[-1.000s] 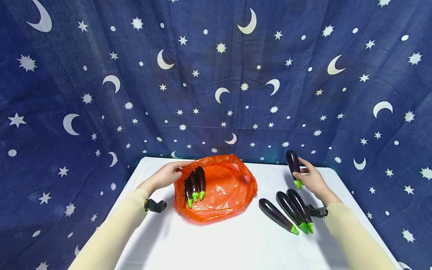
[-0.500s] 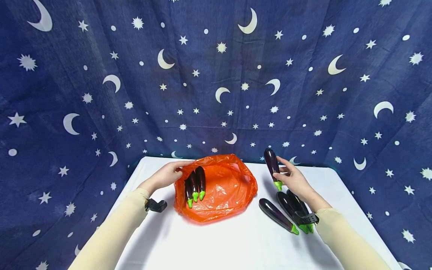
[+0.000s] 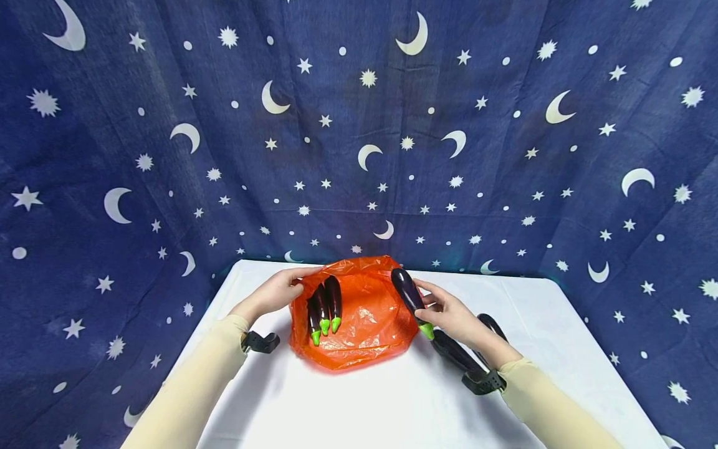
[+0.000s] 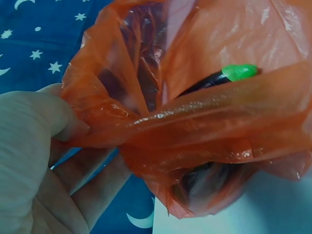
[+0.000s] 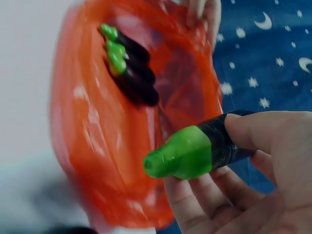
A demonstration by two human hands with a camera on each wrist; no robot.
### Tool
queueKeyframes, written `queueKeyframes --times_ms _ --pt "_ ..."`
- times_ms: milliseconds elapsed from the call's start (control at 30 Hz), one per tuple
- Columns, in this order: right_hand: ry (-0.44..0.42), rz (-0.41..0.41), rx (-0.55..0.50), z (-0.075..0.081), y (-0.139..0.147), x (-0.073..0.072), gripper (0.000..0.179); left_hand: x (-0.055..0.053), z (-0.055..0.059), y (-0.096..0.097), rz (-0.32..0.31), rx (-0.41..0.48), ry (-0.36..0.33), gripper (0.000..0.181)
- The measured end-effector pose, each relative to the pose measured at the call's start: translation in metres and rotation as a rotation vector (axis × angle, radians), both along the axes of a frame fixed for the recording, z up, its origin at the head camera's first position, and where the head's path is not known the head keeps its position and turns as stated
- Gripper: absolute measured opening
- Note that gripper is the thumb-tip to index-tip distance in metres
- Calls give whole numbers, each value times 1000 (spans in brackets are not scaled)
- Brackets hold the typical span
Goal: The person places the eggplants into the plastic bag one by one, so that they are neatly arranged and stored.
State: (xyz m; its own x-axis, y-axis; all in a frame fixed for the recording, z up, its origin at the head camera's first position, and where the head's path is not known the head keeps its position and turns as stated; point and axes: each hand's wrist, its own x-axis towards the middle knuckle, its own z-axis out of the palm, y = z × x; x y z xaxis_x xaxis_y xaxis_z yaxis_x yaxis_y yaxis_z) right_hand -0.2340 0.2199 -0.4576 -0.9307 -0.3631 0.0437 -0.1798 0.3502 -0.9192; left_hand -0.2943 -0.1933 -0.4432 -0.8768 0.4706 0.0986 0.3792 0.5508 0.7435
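My left hand [image 3: 278, 290] pinches the left rim of an orange plastic bag [image 3: 364, 312], whose mouth gapes wide. Three dark purple eggplants [image 3: 323, 305] with green stems lie side by side in the bag's left part. In my right hand [image 3: 449, 315] another eggplant [image 3: 407, 292] is gripped between thumb and fingers, its green stem end tilted down toward me. It overlaps the bag's right rim in the head view. The right wrist view shows the green cap [image 5: 187, 153] of this held eggplant close in front of the bag opening.
More eggplants [image 3: 455, 352] lie on the white table [image 3: 348, 411] right of the bag, partly hidden beneath my right forearm. A dark blue curtain [image 3: 336, 156] with moons and stars hangs behind and around the table. Black straps [image 3: 260, 342] sit on both wrists.
My right hand has carried the held eggplant left, from above the right side of the table to the bag's right rim. The left hand and bag have stayed in place.
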Motion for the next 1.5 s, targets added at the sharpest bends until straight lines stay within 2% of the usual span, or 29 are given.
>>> queueKeyframes --times_ms 133,267,500,833,1133,1500 --pt "-34 64 -36 -10 -19 4 69 2 1 2 3 3 11 61" --pt "-64 65 -31 -20 -38 4 69 2 3 3 25 9 17 58" --pt "-132 -20 -25 -33 -68 -6 70 2 3 4 50 30 24 55" --pt "-147 -149 106 -43 -101 -24 71 2 1 6 72 61 16 57" --pt "-156 -184 76 -54 -120 -43 73 1 -1 7 92 56 27 57" --pt "-180 -240 75 -63 -140 -63 64 -1 -3 8 98 57 27 58"
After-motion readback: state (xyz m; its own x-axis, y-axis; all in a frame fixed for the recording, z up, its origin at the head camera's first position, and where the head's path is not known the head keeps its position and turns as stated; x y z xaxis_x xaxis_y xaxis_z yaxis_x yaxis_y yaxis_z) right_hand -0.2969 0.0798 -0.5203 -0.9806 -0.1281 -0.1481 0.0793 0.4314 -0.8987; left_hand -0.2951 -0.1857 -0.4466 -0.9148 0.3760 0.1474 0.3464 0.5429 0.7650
